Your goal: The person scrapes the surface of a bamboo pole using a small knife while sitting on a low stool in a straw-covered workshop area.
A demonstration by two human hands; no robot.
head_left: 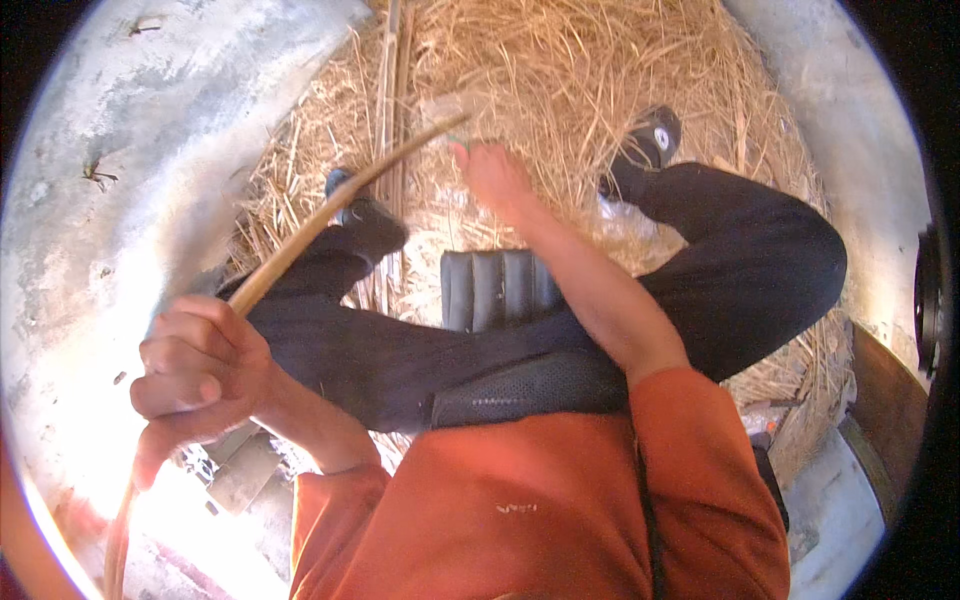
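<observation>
A long, curved wooden stick [315, 225], pale brown and tapering at its far end, runs from the lower left up to the straw. My left hand [205, 370] is closed around it at the left, with the fingers wrapped over the wood. Just beside the stick's thin far tip is my right hand [490, 178], its fingers closed together. A thin greenish line shows by those fingers, but what they hold is too small to make out. Below the left hand, the stick continues toward the bottom edge.
Dry straw [560, 60] covers the floor ahead. My legs [740, 230] are bent apart, with a grey ribbed pad [498, 288] between them. Pale walls [150, 130] rise at both sides. A dark round object [930, 300] stands at the right rim.
</observation>
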